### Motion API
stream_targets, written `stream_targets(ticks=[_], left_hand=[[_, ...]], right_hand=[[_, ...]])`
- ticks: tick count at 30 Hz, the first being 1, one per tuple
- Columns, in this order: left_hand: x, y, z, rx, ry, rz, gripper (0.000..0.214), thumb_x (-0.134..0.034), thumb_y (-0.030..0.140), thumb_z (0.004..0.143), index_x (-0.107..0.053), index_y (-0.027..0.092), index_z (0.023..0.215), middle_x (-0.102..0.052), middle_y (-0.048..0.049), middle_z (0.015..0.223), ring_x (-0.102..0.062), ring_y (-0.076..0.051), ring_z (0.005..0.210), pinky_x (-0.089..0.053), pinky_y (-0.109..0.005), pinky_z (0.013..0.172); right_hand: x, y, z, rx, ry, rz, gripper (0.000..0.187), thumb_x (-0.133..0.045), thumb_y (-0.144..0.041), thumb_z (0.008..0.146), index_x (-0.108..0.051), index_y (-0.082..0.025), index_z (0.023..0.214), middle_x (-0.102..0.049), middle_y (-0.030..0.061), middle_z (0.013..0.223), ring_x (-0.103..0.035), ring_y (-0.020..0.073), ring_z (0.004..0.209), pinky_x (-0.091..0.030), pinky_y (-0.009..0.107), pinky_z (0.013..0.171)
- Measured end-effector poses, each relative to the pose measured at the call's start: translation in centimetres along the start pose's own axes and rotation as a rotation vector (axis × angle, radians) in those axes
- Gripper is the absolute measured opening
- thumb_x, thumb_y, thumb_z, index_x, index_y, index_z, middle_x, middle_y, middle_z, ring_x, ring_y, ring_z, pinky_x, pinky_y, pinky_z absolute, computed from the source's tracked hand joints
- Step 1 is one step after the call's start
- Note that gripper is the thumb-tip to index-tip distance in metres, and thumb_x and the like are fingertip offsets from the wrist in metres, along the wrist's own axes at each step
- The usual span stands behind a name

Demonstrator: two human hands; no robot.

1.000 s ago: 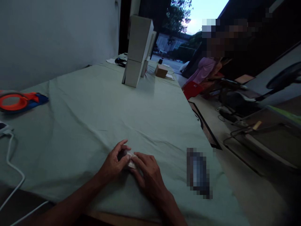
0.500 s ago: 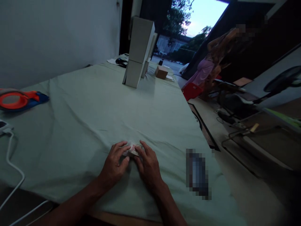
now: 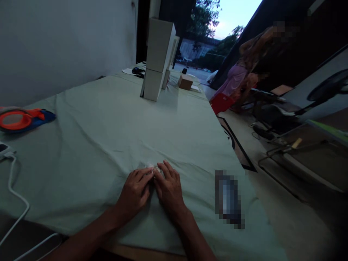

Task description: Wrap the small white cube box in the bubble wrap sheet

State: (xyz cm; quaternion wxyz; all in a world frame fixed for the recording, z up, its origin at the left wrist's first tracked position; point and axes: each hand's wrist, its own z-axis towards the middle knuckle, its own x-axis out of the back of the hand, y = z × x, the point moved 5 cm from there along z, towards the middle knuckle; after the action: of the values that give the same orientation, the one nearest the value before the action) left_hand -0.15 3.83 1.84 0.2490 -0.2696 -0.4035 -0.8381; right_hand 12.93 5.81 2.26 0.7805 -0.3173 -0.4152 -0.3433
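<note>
Near the front of the cloth-covered table [image 3: 103, 108], both hands meet over a small whitish packet [image 3: 150, 165] with what looks like clear wrapping. My left hand [image 3: 136, 188] is closed, its fingertips pressed on the packet's left and top. From the other side my right hand [image 3: 169, 183] pinches it, index finger and thumb close to the left fingertips while the other fingers stretch forward. Most of the packet is hidden beneath the fingers.
Tall pale boxes [image 3: 159, 54] stand farther back, near a brown box [image 3: 185, 82]. An orange-and-blue item [image 3: 27, 119] and a white cable [image 3: 12, 181] lie left. A blurred-out dark object [image 3: 228, 197] is right. People [image 3: 236, 79] are beyond the table.
The fingers have closed in over the packet, covering its red print. My left fingertips have moved right and now meet the right ones. The view has shifted slightly.
</note>
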Motion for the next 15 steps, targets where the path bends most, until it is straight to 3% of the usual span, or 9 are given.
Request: stream_targets(ticks=[6, 11, 15], left_hand=[[0.0, 0.1, -0.1, -0.007, -0.003, 0.001, 0.047, -0.048, 0.003, 0.080, -0.056, 0.020, 0.123, -0.059, -0.0092, 0.127, -0.053, -0.025, 0.116, -0.044, -0.045, 0.100], [-0.1, 0.0, -0.1, -0.009, 0.004, 0.003, 0.047, -0.049, 0.002, 0.079, -0.055, 0.022, 0.122, -0.058, -0.0091, 0.128, -0.052, -0.025, 0.117, -0.044, -0.045, 0.100], [-0.2, 0.1, -0.2, -0.010, -0.004, 0.010, 0.046, -0.049, 0.003, 0.081, -0.053, 0.020, 0.123, -0.057, -0.0100, 0.128, -0.052, -0.025, 0.117, -0.044, -0.045, 0.100]], right_hand=[[1.6, -0.2, -0.5, -0.001, 0.075, 0.093, 0.035, -0.054, -0.019, 0.089, -0.059, -0.025, 0.123, -0.050, 0.0119, 0.140, -0.040, 0.0295, 0.134, -0.035, 0.048, 0.103], [3.1, 1.7, -1.6, -0.179, 0.263, 0.257, 0.017, -0.052, -0.023, 0.091, -0.063, -0.024, 0.104, -0.053, 0.0106, 0.134, -0.051, 0.0264, 0.123, -0.043, 0.046, 0.097], [2.3, 1.7, -1.4, -0.165, 0.202, 0.230, 0.026, -0.051, -0.024, 0.092, -0.058, -0.023, 0.118, -0.051, 0.0120, 0.137, -0.048, 0.0262, 0.126, -0.041, 0.047, 0.100]])
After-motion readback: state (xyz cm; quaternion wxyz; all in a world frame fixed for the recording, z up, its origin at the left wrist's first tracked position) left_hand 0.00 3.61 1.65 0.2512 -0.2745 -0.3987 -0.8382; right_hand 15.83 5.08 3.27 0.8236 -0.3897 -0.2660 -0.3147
